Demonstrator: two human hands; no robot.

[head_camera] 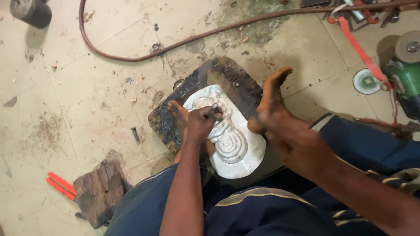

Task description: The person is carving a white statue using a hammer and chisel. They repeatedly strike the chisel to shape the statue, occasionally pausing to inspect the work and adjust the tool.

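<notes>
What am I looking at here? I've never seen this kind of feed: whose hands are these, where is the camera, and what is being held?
There is one picture, from a camera worn on the person's head, looking down at their own arms, legs and bare feet as they sit on a tiled floor.

The left hand is closed on a small dark tool, its tip pressed to a pale metal sheet with raised curling patterns. The sheet lies on a blackened block, with a foot at each side. The right hand is blurred, so I cannot tell what it holds.

Around: a brown hose, a green grinder, a red strap, red-handled pliers and a dark wooden block.
</notes>
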